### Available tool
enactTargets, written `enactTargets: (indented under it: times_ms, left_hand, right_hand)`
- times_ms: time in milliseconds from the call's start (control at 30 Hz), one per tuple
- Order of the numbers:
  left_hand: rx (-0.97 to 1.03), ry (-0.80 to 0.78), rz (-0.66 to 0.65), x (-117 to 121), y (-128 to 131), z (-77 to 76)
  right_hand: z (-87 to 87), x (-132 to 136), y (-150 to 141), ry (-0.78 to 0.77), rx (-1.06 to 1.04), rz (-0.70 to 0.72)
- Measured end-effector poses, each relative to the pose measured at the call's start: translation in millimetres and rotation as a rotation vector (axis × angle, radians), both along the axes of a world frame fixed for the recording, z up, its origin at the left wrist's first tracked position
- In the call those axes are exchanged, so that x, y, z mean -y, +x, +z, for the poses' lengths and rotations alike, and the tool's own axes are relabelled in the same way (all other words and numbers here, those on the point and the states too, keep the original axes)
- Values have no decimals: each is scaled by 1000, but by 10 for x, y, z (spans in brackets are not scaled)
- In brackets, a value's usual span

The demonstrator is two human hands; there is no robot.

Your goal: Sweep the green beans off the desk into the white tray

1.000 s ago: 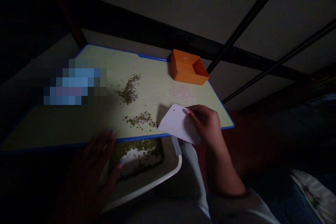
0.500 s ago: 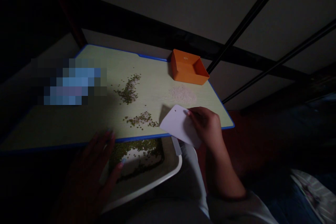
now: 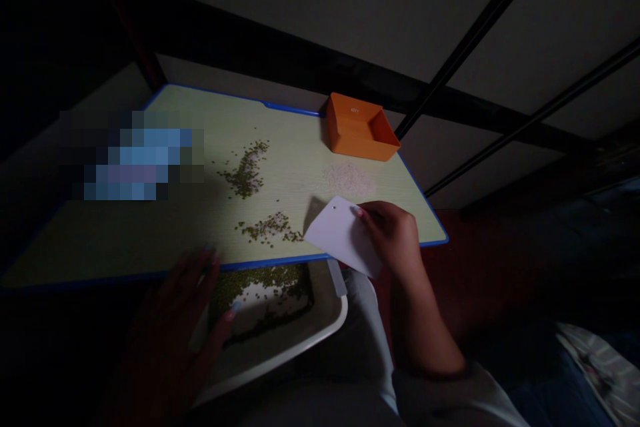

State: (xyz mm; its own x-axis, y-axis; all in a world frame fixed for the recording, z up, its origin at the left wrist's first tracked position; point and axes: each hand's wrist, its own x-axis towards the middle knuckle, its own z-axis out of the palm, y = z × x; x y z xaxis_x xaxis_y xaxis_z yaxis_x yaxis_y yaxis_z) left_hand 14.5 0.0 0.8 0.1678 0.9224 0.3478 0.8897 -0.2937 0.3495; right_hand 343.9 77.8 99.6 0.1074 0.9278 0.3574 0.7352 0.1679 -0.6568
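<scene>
A: Room's dim, panelled wall point(image 3: 310, 7) at 12. Layout, from view centre?
B: Pale table point(image 3: 190, 233), blue edging, spans 9 to 3. White-rimmed tub point(image 3: 345, 313) at 7, partly under the near edge, green grains inside. Orange box point(image 3: 363, 147) between 1 and 2.
A: Hands?
B: Left hand point(image 3: 175, 320) at 8: open, fingers spread, by table edge and tub. Right hand point(image 3: 400, 237) at 4: pinching white card point(image 3: 337, 233) at 5, thumb on its face. Card overhangs the near edge; can't tell if it touches the table.
A: Loose stuff?
B: Green piles at 9 point(image 3: 245, 177) and 8 point(image 3: 270, 227), pale bits mixed in. Pale pile point(image 3: 350, 179) at 3.
A: Handling?
B: My read: firm pinch, card edge level, low angle. Short, light strokes; hard pressure could make grains skip. Give the pale pile clearance.
</scene>
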Motion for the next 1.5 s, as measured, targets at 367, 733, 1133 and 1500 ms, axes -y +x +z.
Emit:
enactTargets:
  times_ms: [367, 733, 1133, 1500]
  left_hand:
    - [0, 15, 5, 4, 32, 2]
    - [-30, 38, -9, -1, 17, 3]
    - [-28, 41, 1, 8, 28, 17]
    - [-35, 62, -18, 5, 17, -10]
  right_hand:
    - [51, 32, -8, 11, -34, 41]
    - [38, 68, -11, 0, 0, 20]
    - [-35, -74, 20, 19, 8, -30]
    - [2, -294, -99, 43, -6, 67]
